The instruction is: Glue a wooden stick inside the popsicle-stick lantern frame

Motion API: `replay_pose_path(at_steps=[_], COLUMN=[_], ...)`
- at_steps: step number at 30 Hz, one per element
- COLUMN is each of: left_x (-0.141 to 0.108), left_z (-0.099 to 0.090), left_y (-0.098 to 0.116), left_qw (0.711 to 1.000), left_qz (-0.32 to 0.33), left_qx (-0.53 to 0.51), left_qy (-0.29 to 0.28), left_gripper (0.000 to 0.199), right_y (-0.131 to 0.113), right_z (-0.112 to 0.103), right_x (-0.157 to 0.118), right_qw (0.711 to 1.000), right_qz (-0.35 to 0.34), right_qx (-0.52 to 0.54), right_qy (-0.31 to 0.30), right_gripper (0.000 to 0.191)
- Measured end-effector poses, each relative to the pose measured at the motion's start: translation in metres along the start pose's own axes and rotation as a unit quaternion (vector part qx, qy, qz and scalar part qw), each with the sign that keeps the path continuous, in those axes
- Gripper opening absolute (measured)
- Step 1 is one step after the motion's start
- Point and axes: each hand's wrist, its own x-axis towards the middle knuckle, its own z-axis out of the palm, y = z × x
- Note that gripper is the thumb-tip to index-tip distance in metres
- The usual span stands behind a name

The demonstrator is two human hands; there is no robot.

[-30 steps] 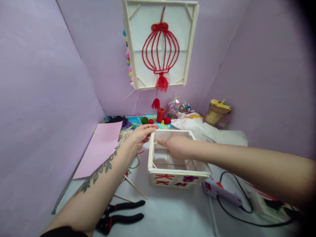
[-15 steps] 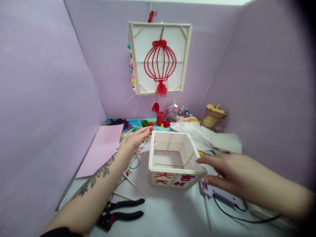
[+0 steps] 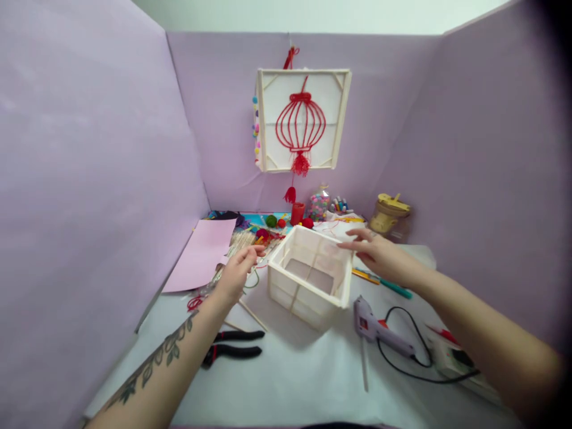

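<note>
Two bare hands flank an open-topped white box frame (image 3: 309, 276) made of sticks and thin panels, which stands on the white bench (image 3: 304, 375) turned with one corner toward the camera. Far left of the box frame, a pink paper sheet (image 3: 203, 253) lies against the purple wall. Between the sheet and the frame, a bundle of thin wooden sticks (image 3: 241, 241) rests on the bench. The left hand (image 3: 236, 274) hovers just left of the frame, apart from it, with its grip loosely open, fingers half curled and holding nothing. Nearer the camera than that hand, black-handled pliers (image 3: 232, 351) lie flat. Above the box frame, on the back wall, hangs a finished lantern (image 3: 302, 119) with a red yarn lantern figure. The right hand (image 3: 379, 256) reaches in at the frame's far right rim, its grip open and fingers spread flat; whether the fingertips touch the rim cannot be told. Right of the frame and toward the camera, a white glue gun (image 3: 379, 328) lies with its black cord (image 3: 424, 369) trailing away.
</note>
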Motion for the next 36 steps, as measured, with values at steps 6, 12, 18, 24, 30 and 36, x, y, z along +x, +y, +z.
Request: replay_pose_path(at_steps=[6,12,18,24,30,36], left_x=[-0.036,-0.041,-0.051,-0.074,-0.103,-0.104], left_z=[-0.001,0.014,0.023,0.030,0.039,0.040], left_y=[-0.010,-0.032,-0.039,-0.032,-0.041,-0.044], left_qw=[0.997,0.990,0.975,0.956,0.925,0.886], left_qz=[-0.002,0.033,0.100,0.153,0.172,0.205], left_qx=[0.080,0.131,0.188,0.241,0.321,0.393], left_qy=[0.002,-0.047,-0.065,-0.066,-0.109,-0.139], left_gripper=[0.018,0.005,0.010,0.018,0.029,0.033], right_y=[-0.050,-0.121,-0.153,-0.156,-0.155,-0.155], right_z=[-0.014,0.013,0.050,0.058,0.061,0.064], right_x=[-0.023,-0.047,-0.039,-0.036,-0.038,-0.038], right_qw=[0.986,0.985,0.978,0.975,0.980,0.981], right_qz=[-0.044,-0.085,-0.036,0.014,0.039,0.031], right_qx=[0.113,0.055,0.046,0.069,0.073,0.076], right_qy=[0.111,0.139,0.199,0.211,0.180,0.177], right_gripper=[0.026,0.032,0.033,0.030,0.029,0.024])
